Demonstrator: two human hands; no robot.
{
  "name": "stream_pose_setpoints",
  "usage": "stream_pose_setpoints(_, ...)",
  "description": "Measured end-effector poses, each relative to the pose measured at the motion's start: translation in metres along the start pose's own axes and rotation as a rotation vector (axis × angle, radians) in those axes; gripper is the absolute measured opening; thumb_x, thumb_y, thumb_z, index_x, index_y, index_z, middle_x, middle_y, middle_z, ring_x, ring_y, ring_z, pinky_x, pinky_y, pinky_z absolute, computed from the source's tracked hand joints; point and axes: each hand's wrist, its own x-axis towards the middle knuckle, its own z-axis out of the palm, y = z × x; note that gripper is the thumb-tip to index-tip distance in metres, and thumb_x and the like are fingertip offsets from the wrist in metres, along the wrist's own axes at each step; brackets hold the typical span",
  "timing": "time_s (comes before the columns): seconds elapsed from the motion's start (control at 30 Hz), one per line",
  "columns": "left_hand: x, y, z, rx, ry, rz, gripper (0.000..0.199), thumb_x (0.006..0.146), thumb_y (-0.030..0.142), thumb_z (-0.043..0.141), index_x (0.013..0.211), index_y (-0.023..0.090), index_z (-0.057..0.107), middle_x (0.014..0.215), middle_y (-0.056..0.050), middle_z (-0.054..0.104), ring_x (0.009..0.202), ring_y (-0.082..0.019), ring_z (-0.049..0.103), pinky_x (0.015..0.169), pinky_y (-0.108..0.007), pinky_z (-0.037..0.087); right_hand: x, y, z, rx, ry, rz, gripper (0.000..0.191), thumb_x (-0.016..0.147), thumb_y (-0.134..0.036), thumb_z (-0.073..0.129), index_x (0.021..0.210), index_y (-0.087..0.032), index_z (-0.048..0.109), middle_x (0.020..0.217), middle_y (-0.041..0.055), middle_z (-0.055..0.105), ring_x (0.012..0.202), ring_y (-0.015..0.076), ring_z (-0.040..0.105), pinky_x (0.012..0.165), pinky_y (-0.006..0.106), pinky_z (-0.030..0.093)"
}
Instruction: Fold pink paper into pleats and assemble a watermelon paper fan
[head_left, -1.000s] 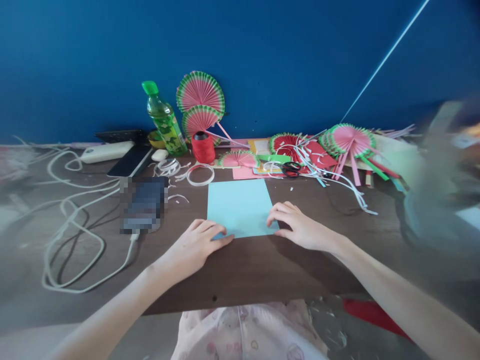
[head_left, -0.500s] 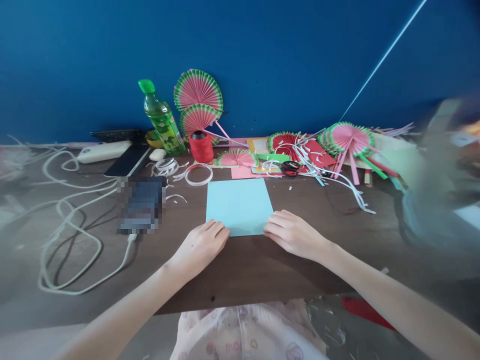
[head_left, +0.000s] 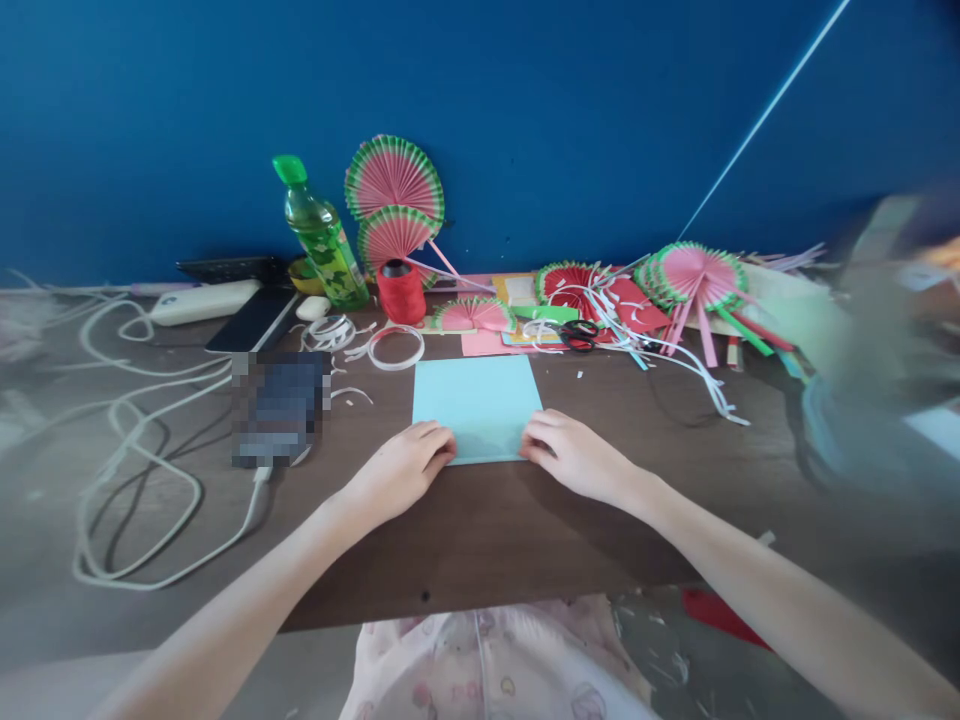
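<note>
A light blue sheet of paper lies flat on the dark brown table in front of me. My left hand is closed at its near left corner, fingers curled and pressed together on the edge. Across from it, my right hand pinches the near right corner. The near edge between the hands looks slightly turned up. Both thumbs are partly hidden under the fingers.
Behind the paper lie a white tape ring, a red thread spool, black-handled scissors and white strips. Pleated paper fans and a green bottle stand by the blue wall. Left are a blurred-out phone and cables.
Both hands have shifted slightly away from me at the paper's near corners, with the fingers curling more. The paper's near edge sits a little farther off.
</note>
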Motion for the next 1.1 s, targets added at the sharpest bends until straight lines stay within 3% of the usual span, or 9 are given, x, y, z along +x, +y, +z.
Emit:
stream_pose_setpoints(0.23, -0.001, -0.005, 0.005, 0.133, 0.041, 0.056, 0.009, 0.087, 0.017, 0.044, 0.086, 0.017, 0.053, 0.09, -0.003, 0.057, 0.086, -0.017, 0.051, 0.079, -0.031, 0.041, 0.0, 0.0, -0.002, 0.03, -0.019, 0.002, 0.013, 0.083, -0.016, 0.053, 0.071, -0.018, 0.05, 0.076, 0.0018, 0.053, 0.077, 0.0147, 0.05, 0.07, 0.027, 0.041)
stream_pose_setpoints(0.37, -0.004, -0.003, 0.008, 0.308, 0.075, 0.18, 0.023, 0.088, 0.011, 0.037, 0.1, 0.017, 0.056, 0.101, -0.007, 0.058, 0.09, -0.018, 0.051, 0.078, -0.032, 0.04, -0.001, 0.0, -0.002, 0.036, -0.012, 0.002, 0.012, 0.083, -0.018, 0.054, 0.071, -0.018, 0.051, 0.077, 0.0023, 0.055, 0.078, 0.0155, 0.051, 0.07, 0.027, 0.042)
stream_pose_setpoints(0.47, -0.005, 0.004, 0.008, 0.417, 0.035, 0.311, 0.033, 0.088, 0.006, 0.033, 0.109, 0.018, 0.056, 0.104, -0.007, 0.059, 0.093, -0.017, 0.052, 0.08, -0.031, 0.039, -0.001, -0.003, 0.0, -0.018, 0.021, -0.023, 0.004, 0.084, -0.017, 0.053, 0.085, -0.018, 0.056, 0.088, 0.0049, 0.058, 0.085, 0.0173, 0.052, 0.076, 0.031, 0.042)
stream_pose_setpoints(0.57, -0.006, 0.012, 0.008, 0.504, 0.008, 0.354, 0.03, 0.09, 0.01, 0.034, 0.109, 0.017, 0.056, 0.099, -0.006, 0.059, 0.091, -0.017, 0.052, 0.079, -0.031, 0.039, -0.003, -0.009, 0.004, -0.181, 0.03, -0.14, 0.027, 0.086, -0.011, 0.046, 0.107, -0.023, 0.057, 0.102, 0.0057, 0.059, 0.094, 0.0196, 0.05, 0.077, 0.034, 0.039)
stream_pose_setpoints(0.7, -0.009, 0.027, 0.012, 0.599, 0.011, 0.297, 0.024, 0.089, 0.011, 0.037, 0.095, 0.014, 0.06, 0.088, -0.007, 0.058, 0.085, -0.019, 0.052, 0.074, -0.033, 0.041, -0.01, -0.023, 0.015, -0.389, 0.034, -0.32, 0.038, 0.088, -0.008, 0.041, 0.119, -0.023, 0.054, 0.108, 0.007, 0.059, 0.098, 0.0219, 0.048, 0.075, 0.035, 0.036)
stream_pose_setpoints(0.87, -0.021, 0.038, 0.022, 0.614, 0.027, 0.145, 0.031, 0.085, 0.004, 0.035, 0.107, 0.013, 0.055, 0.086, -0.007, 0.058, 0.081, -0.018, 0.054, 0.07, -0.031, 0.044, -0.019, -0.035, 0.023, -0.452, 0.042, -0.244, 0.037, 0.088, -0.009, 0.04, 0.122, -0.016, 0.052, 0.1, 0.0079, 0.063, 0.09, 0.0205, 0.05, 0.072, 0.035, 0.036)
stream_pose_setpoints(0.97, -0.029, 0.035, 0.025, 0.583, 0.032, 0.088, 0.044, 0.082, 0.001, 0.034, 0.122, 0.016, 0.046, 0.094, -0.005, 0.06, 0.085, -0.016, 0.055, 0.069, -0.028, 0.047, -0.027, -0.031, 0.022, -0.426, 0.063, -0.191, 0.04, 0.086, -0.006, 0.042, 0.124, -0.016, 0.05, 0.107, 0.0076, 0.063, 0.093, 0.0195, 0.052, 0.074, 0.035, 0.035)
stream_pose_setpoints(1.1, -0.04, 0.029, 0.023, 0.584, 0.067, 0.046, 0.052, 0.077, -0.003, 0.033, 0.124, 0.015, 0.045, 0.099, -0.005, 0.062, 0.087, -0.016, 0.056, 0.064, -0.025, 0.049, -0.041, -0.019, 0.018, -0.379, 0.138, -0.135, 0.038, 0.087, -0.007, 0.041, 0.121, -0.017, 0.053, 0.111, 0.0056, 0.065, 0.098, 0.0182, 0.053, 0.08, 0.035, 0.035)
